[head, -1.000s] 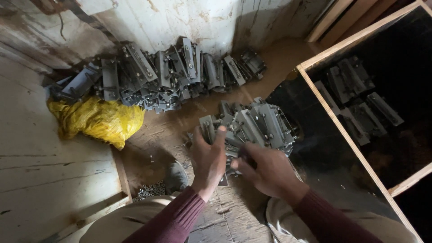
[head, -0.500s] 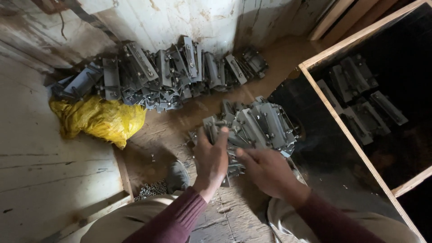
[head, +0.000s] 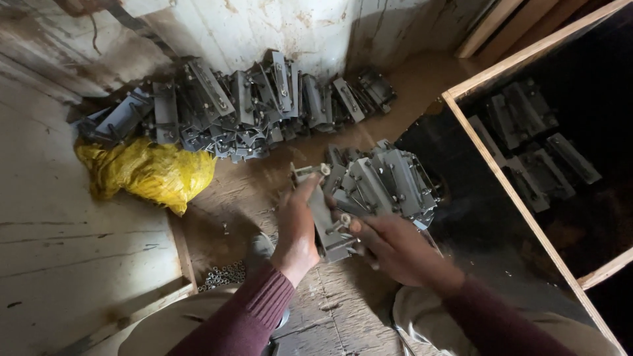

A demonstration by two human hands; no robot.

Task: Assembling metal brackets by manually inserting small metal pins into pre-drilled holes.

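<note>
Hands together on one grey bracket (head: pixel 328 221): my left hand (head: pixel 297 227) clasps its side, my right hand (head: pixel 389 247) grips its lower end by a bolt. It sits just in front of a small pile (head: pixel 389 181). I judge the work partly done: a long row (head: pixel 244 105) lines the wall, nuts (head: pixel 224 273) lie loose near my knee.

Single head view, looking steeply down, close over floor (head: pixel 343 310).
</note>
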